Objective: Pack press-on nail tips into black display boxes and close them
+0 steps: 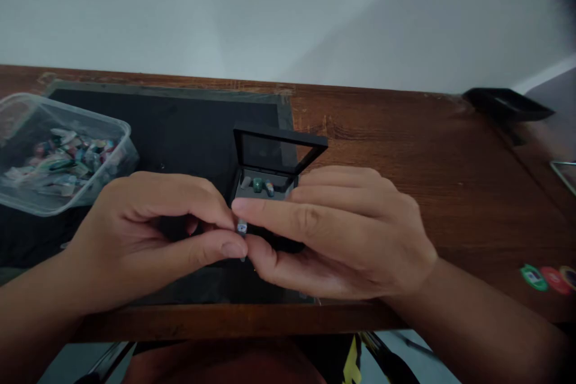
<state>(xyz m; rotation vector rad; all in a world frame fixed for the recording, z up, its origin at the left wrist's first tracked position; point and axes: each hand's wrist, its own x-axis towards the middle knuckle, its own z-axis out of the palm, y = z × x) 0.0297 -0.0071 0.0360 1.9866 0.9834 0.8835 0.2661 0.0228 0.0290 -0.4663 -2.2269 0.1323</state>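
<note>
In the head view, a small pale, shiny piece [242, 228] sits between my fingertips, mostly covered; its exact kind does not show. My left hand [166, 231] pinches it from the left with thumb and forefinger. From the other side, my right hand [337, 234] closes thumb and forefinger on the same piece. Just behind the fingers stands a small black case [279, 132] with its clear-windowed lid raised. Inside lie a green stone [257, 185], a multicoloured stone [269, 188] and a greyish stone [245, 182]. My right hand hides part of the case.
A clear plastic tub [128, 132] of small wrapped, coloured pieces stands at left on a black mat [193, 114]. Right of it is the brown wooden table [382, 132], with a black tray-like object [508, 105] at far right and round coloured tags [534, 277] near the edge.
</note>
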